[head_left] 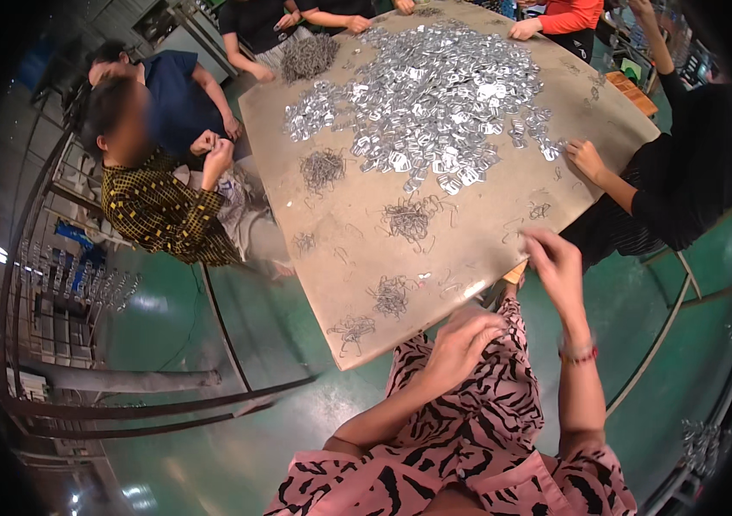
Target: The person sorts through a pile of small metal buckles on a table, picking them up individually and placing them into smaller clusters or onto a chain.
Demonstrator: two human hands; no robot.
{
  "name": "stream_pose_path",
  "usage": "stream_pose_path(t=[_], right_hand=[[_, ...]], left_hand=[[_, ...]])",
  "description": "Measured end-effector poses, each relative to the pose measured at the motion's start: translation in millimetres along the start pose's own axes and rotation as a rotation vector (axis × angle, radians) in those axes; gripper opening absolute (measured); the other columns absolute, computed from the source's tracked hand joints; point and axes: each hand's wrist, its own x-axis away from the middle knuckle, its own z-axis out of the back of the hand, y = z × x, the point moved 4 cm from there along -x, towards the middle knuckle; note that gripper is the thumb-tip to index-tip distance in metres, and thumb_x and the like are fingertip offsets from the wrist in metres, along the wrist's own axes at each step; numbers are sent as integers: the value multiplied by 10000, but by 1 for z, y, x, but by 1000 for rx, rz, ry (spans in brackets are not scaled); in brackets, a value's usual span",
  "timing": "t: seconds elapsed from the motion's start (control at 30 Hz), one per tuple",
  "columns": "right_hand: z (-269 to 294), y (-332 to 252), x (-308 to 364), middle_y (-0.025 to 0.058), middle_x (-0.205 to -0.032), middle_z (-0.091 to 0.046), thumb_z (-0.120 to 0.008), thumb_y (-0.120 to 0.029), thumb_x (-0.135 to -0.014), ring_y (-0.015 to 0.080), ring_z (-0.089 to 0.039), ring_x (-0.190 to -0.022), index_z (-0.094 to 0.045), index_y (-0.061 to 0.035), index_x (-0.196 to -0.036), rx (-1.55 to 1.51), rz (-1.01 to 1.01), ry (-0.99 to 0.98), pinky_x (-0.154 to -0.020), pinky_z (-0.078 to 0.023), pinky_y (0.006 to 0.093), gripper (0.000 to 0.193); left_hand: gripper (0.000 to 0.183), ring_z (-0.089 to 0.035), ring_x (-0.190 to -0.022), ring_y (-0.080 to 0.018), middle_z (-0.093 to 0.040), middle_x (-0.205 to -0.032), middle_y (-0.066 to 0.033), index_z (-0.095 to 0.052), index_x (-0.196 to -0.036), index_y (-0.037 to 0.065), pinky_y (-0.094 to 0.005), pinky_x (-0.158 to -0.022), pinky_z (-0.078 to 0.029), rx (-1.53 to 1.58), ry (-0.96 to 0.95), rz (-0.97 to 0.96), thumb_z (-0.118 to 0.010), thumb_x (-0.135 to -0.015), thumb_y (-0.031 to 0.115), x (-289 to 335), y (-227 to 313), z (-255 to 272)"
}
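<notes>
My left hand (467, 346) is over my lap, just off the table's near edge, with its fingers pressed together. Whatever it holds is too small or hidden to make out. At the table's near right edge my right hand (559, 265) is raised, fingers bent in a pinch, and I cannot make out anything between them. Closest to my hands on the tabletop lie small heaps of thin bent wire hooks (392, 295) and a larger wire pile (409, 218). Farther back spreads a big heap of flat silvery metal pieces (447, 95) with cut-out openings.
The brown-covered table (331, 284) ends in a corner at the near left. Co-workers sit around it; one person's hand (587, 160) rests at the right edge, another person (164, 189) works at the left. A dark metal frame (168, 413) stands at the lower left.
</notes>
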Motion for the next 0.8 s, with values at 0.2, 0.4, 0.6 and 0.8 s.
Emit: stream_pose_path(t=[0.2,0.4,0.6,0.8], right_hand=[[-88,55,-130,184,-1085,-603,-508,52,-757,283,-561,-1040,-577,3,-1110,546,518,-267,-928,-441,374,363],[-127,70,-157,222,-1019,-593,-513,89,-713,357,-529,-1058,-585,36,-1018,940,599,-278,-911,-452,413,318],[-71,80,-133,231,-843,-608,-585,77,-702,260,-621,-683,-590,89,-924,496,350,-80,-652,-506,324,223],[-21,31,13,42,-801,-642,-621,14,-792,73,-583,-690,-628,33,-986,-204,-177,-92,-591,-469,197,195]], left_hand=[[52,-594,-837,-219,-622,-879,-107,-571,-899,4,-320,-795,-458,66,-78,168,-573,-847,-1,20,-18,-18],[83,-591,-856,-240,-615,-876,-99,-570,-913,-9,-386,-839,-447,26,-87,47,-579,-831,-16,32,-23,-13],[100,-580,-835,-287,-607,-888,-126,-580,-943,9,-355,-775,-441,-46,-42,36,-554,-850,34,20,-16,-14],[80,-589,-783,-209,-595,-873,-113,-557,-930,-9,-305,-720,-472,-31,26,31,-560,-860,32,6,-15,-20]])
